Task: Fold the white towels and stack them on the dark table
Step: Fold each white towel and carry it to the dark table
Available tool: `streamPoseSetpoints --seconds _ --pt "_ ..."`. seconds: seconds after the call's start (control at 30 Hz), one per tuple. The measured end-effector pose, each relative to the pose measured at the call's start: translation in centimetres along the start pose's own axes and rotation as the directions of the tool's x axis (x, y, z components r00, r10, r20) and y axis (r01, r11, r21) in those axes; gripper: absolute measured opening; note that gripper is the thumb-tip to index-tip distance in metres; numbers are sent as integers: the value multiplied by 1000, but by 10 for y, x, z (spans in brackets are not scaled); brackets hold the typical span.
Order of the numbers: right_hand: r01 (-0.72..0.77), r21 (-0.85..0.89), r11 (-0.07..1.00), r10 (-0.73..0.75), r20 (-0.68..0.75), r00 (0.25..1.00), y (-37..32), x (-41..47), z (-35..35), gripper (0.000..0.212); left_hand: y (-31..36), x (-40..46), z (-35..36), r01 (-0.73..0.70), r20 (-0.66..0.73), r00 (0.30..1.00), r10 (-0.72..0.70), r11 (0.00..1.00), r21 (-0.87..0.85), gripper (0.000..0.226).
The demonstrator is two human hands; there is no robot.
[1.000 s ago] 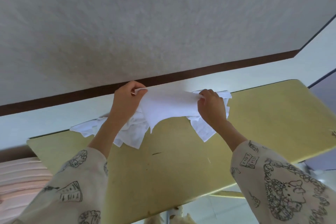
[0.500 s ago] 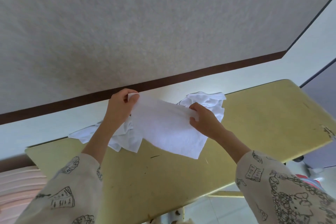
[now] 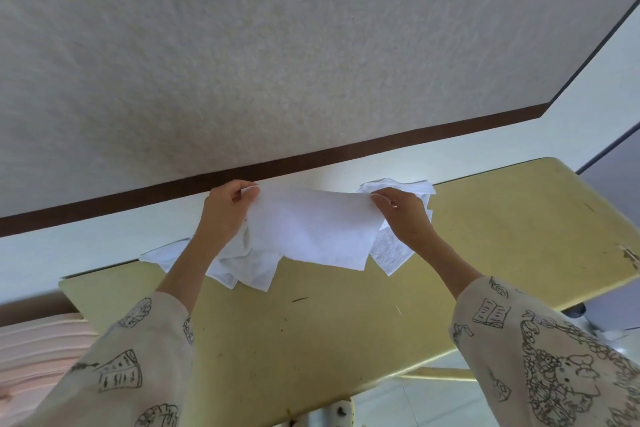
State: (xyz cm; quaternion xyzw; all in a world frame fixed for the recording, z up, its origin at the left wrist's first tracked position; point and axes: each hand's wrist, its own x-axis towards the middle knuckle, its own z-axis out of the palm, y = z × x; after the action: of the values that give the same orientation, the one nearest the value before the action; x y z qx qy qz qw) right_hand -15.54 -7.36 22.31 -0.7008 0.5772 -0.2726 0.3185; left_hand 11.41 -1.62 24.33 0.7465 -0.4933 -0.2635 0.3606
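Since half a second ago both hands have lifted the white towel (image 3: 311,229) higher and pulled it wider. Now I see my left hand (image 3: 225,215) pinching its left top corner and my right hand (image 3: 403,217) pinching the right one; the towel hangs between them, long axis running hand to hand, above the yellowish bench (image 3: 502,236). Behind and under the hands lies the heap of unfolded towels (image 3: 242,263). No dark table is visible, and the pinched corners are perhaps doubled.

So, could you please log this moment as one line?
left hand: pinches towel corner | right hand: pinches opposite corner | towel: spread above pile | table: yellow
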Motion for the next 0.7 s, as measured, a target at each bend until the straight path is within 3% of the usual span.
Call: streamPoseSetpoints --seconds 0.17,0.33,0.43,0.53,0.6,0.7 --pt "-68 110 992 76 -67 995 4 0 -7 20 -4 -4 9 22 22 1000 -21 999 -47 20" --pt "-288 143 947 251 230 940 47 -27 3 14 -44 -31 31 123 177 977 -122 992 4 19" --pt "-366 -37 930 352 377 857 78 -48 14 19 -79 -55 50 173 357 912 -202 979 111 18" --pt "-428 -165 889 452 473 757 106 -64 29 15 -103 -80 69 219 556 777 -295 955 200 19" --pt "-446 -206 871 486 488 725 122 -73 40 19 -119 -91 82 266 607 713 -351 937 228 20" --pt "-439 -229 869 495 457 739 135 -79 55 23 -135 -95 98 295 578 725 -375 927 232 20"
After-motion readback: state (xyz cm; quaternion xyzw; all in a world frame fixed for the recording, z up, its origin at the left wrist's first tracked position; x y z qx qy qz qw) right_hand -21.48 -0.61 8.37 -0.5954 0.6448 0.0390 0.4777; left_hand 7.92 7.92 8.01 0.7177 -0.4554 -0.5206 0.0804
